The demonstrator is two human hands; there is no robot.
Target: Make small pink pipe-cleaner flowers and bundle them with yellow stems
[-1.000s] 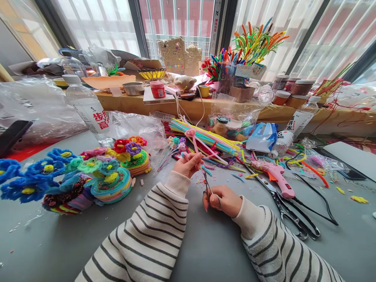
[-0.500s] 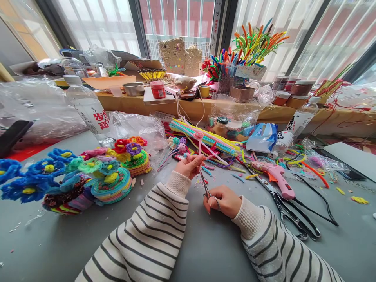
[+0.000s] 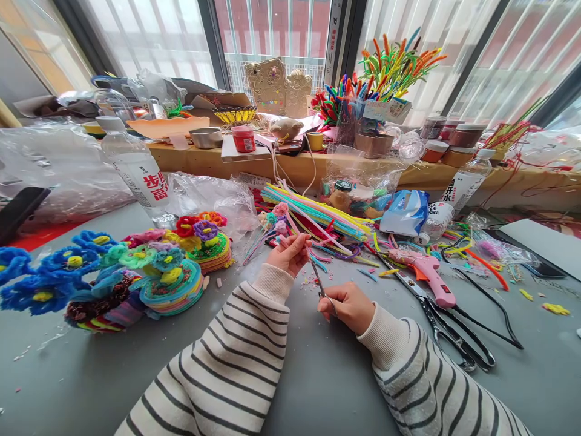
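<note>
My left hand is closed in a pinch on a pink pipe-cleaner flower. The flower's curled head leans to the left above my fingers, in front of other small flowers lying behind it, so its outline is partly hard to make out. In my right hand is a pair of small metal scissors, my fingers in the handles. The blades point up and left, and their tips reach the fingertips of my left hand. Whether they touch the pink stem I cannot tell.
Fuzzy flower pieces stand on the left of the grey table. Behind my hands lies a pile of pipe cleaners. On the right are a pink glue gun with its cord and large scissors. Bottles and plastic bags surround these.
The pink flower has tipped from upright to the left as my left hand turned. The small scissors stay at my left fingertips, and their blades look closer together.
</note>
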